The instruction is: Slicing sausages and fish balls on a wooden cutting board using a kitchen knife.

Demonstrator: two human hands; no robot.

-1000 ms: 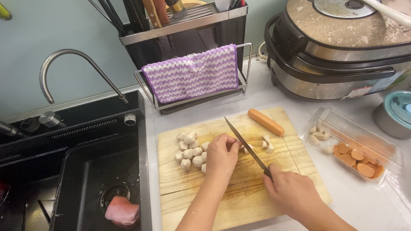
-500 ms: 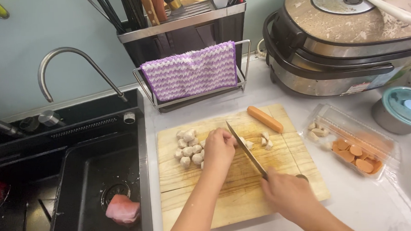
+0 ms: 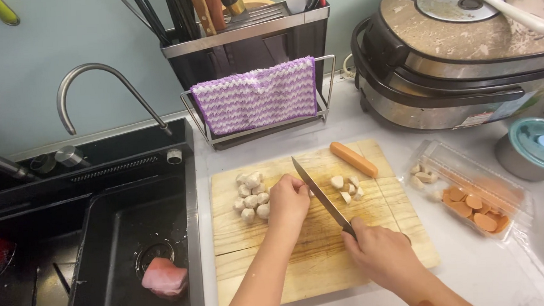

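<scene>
Fingers of the right hand (image 3: 383, 253) clamp the dark-bladed kitchen knife (image 3: 321, 196) on the pale wooden cutting board (image 3: 375, 225). The left hand (image 3: 289, 202) curls shut beside the blade, with pale mushroom pieces (image 3: 252, 196) at its nine o'clock.

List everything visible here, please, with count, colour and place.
Board: one, pale wood, counter centre.
Knife: one, dark blade, over board.
Pale pieces: two heaps, whitish, on board.
Sausage: one, orange, board's far edge.
Tray: one, clear, right of board, holding orange slices.
Cooker: one, grey, far right.
Cloth: one, purple-white, on rack.
Sink: one, black, left.
Sponge: one, pink, in sink.
Left hand: steadying food.
Right hand: gripping knife.
</scene>
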